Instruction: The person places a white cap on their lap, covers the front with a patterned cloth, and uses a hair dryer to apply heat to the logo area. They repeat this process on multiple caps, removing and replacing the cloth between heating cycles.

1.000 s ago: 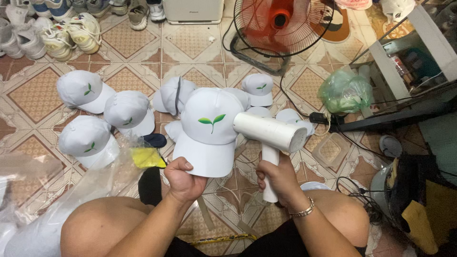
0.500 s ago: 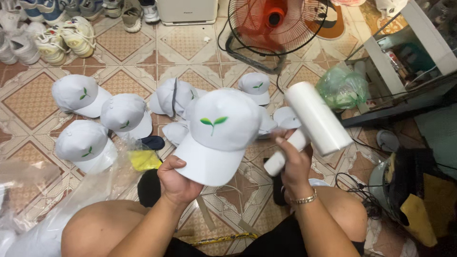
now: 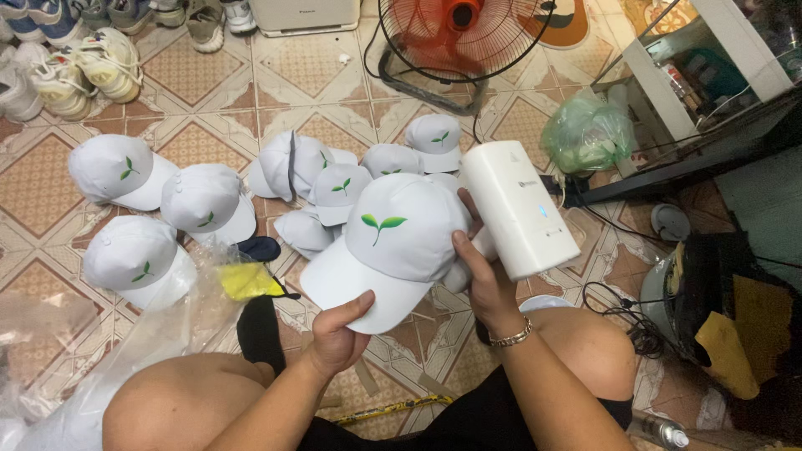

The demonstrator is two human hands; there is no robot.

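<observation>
My left hand [image 3: 341, 332] grips the brim of a white cap [image 3: 393, 242] with a green sprout logo, held up over the tiled floor. My right hand [image 3: 483, 269] holds a white hand-held appliance [image 3: 518, 207] by its handle, its wide body raised beside the cap's right side. My fingers touch the cap's crown edge. A bracelet sits on my right wrist. My bare knees frame the bottom of the view.
Several more white caps [image 3: 205, 200] lie scattered on the patterned floor ahead. Clear plastic bags [image 3: 125, 351] lie at left, shoes [image 3: 79, 63] at the back left, an orange fan [image 3: 459, 38] at the back, a green bag [image 3: 587, 129] and cables at right.
My right hand has swung the white appliance from lying across the cap to upright beside it. The cap has tilted and come slightly lower and closer.
</observation>
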